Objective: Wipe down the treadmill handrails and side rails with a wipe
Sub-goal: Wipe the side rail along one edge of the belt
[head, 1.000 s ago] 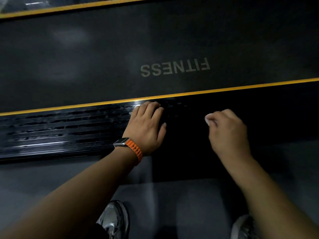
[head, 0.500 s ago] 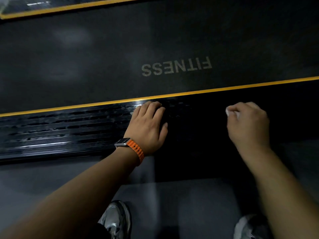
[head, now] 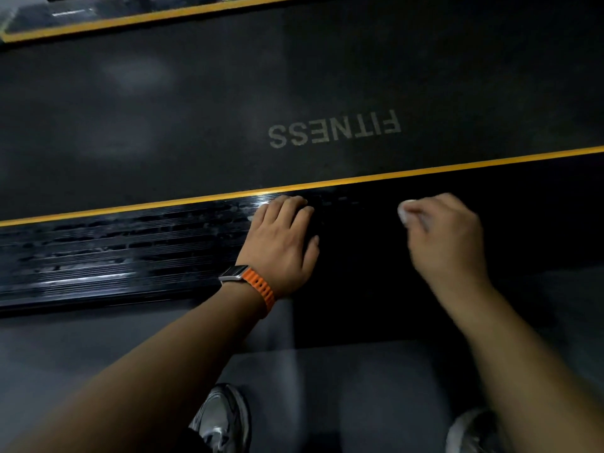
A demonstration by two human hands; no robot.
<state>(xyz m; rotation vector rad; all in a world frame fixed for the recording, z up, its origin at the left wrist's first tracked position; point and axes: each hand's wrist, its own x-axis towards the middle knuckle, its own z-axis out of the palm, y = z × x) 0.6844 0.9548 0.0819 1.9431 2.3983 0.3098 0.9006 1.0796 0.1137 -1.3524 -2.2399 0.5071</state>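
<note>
side rail: black, ribbed, glossy with wet streaks, lying flat. wipe: small, white, bunched, on the rail's dark right stretch.

You are looking at a dim, underexposed scene, with glare streaking the ribbed side rail at left and deep shadow swallowing its right half. Your right hand is motion-blurred, and straight lines bow from wide-angle distortion.

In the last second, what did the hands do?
The right hand, gripping the wipe, slid right along the side rail, then came back left to about where it began. The left hand stayed flat on the rail. Nothing was picked up or dropped.
</note>
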